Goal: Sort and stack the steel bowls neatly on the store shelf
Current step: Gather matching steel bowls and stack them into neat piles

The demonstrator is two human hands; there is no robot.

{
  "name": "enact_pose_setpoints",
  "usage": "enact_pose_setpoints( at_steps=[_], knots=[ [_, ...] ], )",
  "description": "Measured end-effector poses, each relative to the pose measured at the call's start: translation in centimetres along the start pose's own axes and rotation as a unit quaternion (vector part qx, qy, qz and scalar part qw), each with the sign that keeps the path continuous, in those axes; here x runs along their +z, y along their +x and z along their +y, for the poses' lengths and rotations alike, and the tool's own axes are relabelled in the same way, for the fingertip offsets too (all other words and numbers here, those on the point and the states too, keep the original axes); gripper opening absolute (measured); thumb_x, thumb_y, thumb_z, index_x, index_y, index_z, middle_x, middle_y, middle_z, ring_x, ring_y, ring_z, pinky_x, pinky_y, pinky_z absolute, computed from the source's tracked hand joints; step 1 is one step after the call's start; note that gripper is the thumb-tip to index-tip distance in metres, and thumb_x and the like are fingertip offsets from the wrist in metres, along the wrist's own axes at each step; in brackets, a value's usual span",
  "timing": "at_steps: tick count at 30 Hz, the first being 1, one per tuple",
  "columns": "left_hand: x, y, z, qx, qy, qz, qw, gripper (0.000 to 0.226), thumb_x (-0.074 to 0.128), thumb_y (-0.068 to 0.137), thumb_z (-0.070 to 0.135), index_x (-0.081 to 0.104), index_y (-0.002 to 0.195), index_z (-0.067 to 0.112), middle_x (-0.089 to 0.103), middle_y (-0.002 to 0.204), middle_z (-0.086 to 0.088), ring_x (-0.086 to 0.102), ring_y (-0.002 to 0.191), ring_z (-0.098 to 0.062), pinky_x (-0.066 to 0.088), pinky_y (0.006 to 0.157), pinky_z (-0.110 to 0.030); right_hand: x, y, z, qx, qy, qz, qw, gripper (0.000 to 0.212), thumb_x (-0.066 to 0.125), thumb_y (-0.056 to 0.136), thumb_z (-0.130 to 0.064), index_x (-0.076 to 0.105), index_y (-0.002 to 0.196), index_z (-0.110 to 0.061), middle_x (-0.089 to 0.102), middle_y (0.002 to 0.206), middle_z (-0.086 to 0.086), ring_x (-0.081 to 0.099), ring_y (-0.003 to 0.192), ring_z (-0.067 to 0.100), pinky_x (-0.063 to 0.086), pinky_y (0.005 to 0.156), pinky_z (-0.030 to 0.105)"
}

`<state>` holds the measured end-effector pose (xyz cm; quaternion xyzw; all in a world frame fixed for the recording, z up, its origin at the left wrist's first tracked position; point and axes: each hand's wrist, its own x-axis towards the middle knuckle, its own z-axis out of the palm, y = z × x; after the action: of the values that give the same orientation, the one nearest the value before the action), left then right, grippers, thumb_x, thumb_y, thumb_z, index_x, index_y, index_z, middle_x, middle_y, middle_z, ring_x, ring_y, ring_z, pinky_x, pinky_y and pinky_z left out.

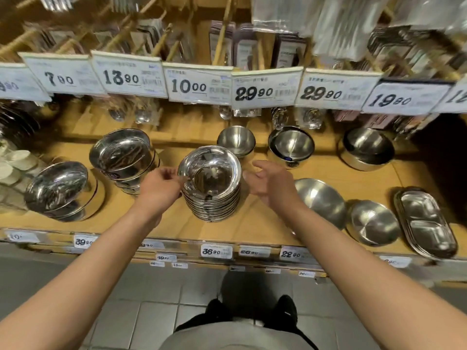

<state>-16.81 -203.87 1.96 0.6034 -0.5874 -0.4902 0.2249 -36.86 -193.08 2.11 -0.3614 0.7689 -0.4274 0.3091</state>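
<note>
We are standing at the wooden shelf [265, 215] in the store. A tall stack of bowls [211, 195] sits in the middle of it, right in front of us. Our left hand [158, 185] is at the left edge of the stack. Its fingers look curled at the rim of the top bowl [209, 170], as if they pinch it, but the picture is a bit blurry there. Our right hand [269, 181] is open, with loose fingers. It is just beside the stack on the right and does not touch it.

More shiny bowls sit around. A leaning stack [126, 160] is on the left, and a big tilted bowl [60, 190] is further left. Deep bowls [290, 145] stand at the back. Two bowls lie upside down [346, 213] on the right, near a steel tray [427, 221].

What could go wrong? The middle stack is tall, and we think it could tip if we push the top bowl too hard from one side. Steel is slippery, so a bowl may slide off. The stack on the left is already leaning, and a bump from our arm could knock it over. We should use both hands and go slowly.
</note>
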Motion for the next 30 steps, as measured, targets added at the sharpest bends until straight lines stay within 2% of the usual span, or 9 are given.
enact_pose_setpoints(
  at_steps=[3,6,9,11,16,19,23,26,30],
  knots=[
    [0.5,-1.6,1.6,0.098,0.129,0.152,0.975,0.004,0.062,0.088,0.016,0.062,0.086,0.02,0.062,0.075,0.004,0.053,0.065,-0.01,0.038,0.058,-0.022,-3.9,-0.5,1.1,0.076,0.101,-0.029,0.991,0.04,0.064,0.088,-0.022,0.067,0.125,-0.005,0.069,0.094,0.004,0.069,0.097,0.032,0.056,0.095,0.052],
    [3.1,-3.7,4.4,0.183,0.12,0.198,0.955,0.017,0.059,0.088,0.019,0.067,0.103,0.023,0.067,0.091,0.002,0.06,0.084,-0.018,0.044,0.077,-0.028,-8.8,-0.3,3.2,0.081,0.068,0.01,0.994,0.022,0.062,0.093,-0.019,0.075,0.111,-0.02,0.076,0.101,0.002,0.072,0.092,0.026,0.059,0.089,0.046],
    [8.6,-5.7,6.9,0.22,0.086,0.141,0.961,0.014,0.06,0.091,0.021,0.063,0.089,0.035,0.067,0.087,0.013,0.062,0.083,-0.009,0.046,0.078,-0.027,-14.0,-0.4,5.7,0.081,0.057,0.052,0.994,0.016,0.059,0.095,-0.023,0.074,0.095,-0.025,0.075,0.096,-0.008,0.071,0.081,0.017,0.057,0.078,0.038],
    [12.1,-6.2,7.5,0.203,0.079,0.088,0.972,0.019,0.061,0.092,0.022,0.062,0.082,0.038,0.066,0.081,0.019,0.06,0.078,0.001,0.045,0.07,-0.024,-16.7,-0.5,7.4,0.081,0.05,0.073,0.993,0.017,0.057,0.094,-0.026,0.074,0.093,-0.023,0.074,0.09,-0.006,0.069,0.084,0.019,0.054,0.075,0.038],
    [20.3,-4.8,7.2,0.103,0.05,0.006,0.993,0.007,0.063,0.088,0.025,0.066,0.083,0.026,0.07,0.087,0.004,0.069,0.096,-0.028,0.058,0.091,-0.048,-23.5,0.7,13.4,0.11,0.03,0.132,0.985,0.015,0.059,0.093,-0.031,0.07,0.087,-0.024,0.073,0.083,-0.003,0.071,0.088,0.025,0.059,0.085,0.048],
    [23.5,-2.5,7.4,0.108,0.084,0.015,0.991,0.013,0.063,0.09,0.018,0.066,0.077,0.018,0.071,0.087,-0.002,0.069,0.093,-0.03,0.059,0.089,-0.05,-25.4,3.3,16.4,0.136,-0.017,0.163,0.977,0.018,0.056,0.093,-0.029,0.069,0.098,-0.018,0.073,0.098,0.01,0.067,0.099,0.035,0.054,0.091,0.049],
    [25.4,0.1,7.8,0.079,0.095,0.028,0.992,0.008,0.066,0.089,0.019,0.064,0.081,0.018,0.069,0.084,0.003,0.068,0.094,-0.028,0.057,0.09,-0.046,-26.0,6.5,17.3,0.147,-0.049,0.189,0.97,0.038,0.057,0.096,-0.031,0.062,0.131,-0.014,0.068,0.103,0.007,0.062,0.111,0.034,0.047,0.095,0.041],
    [26.9,2.8,8.1,0.1,0.167,0.065,0.979,0.009,0.067,0.089,0.022,0.065,0.083,0.017,0.066,0.08,-0.001,0.065,0.092,-0.031,0.049,0.073,-0.037,-26.2,9.6,18.4,0.129,-0.04,0.235,0.963,0.042,0.059,0.096,-0.026,0.059,0.136,-0.011,0.066,0.117,0.012,0.058,0.119,0.034,0.046,0.103,0.042],
    [28.2,5.2,8.1,0.048,0.205,0.117,0.971,0.042,0.072,0.09,0.027,0.063,0.12,0.0,0.068,0.113,-0.019,0.063,0.108,-0.038,0.054,0.091,-0.043,-26.6,12.3,19.7,0.188,-0.058,0.295,0.935,0.054,0.066,0.094,-0.032,0.051,0.135,-0.001,0.048,0.14,0.021,0.048,0.128,0.037,0.04,0.103,0.039]
  ],
)
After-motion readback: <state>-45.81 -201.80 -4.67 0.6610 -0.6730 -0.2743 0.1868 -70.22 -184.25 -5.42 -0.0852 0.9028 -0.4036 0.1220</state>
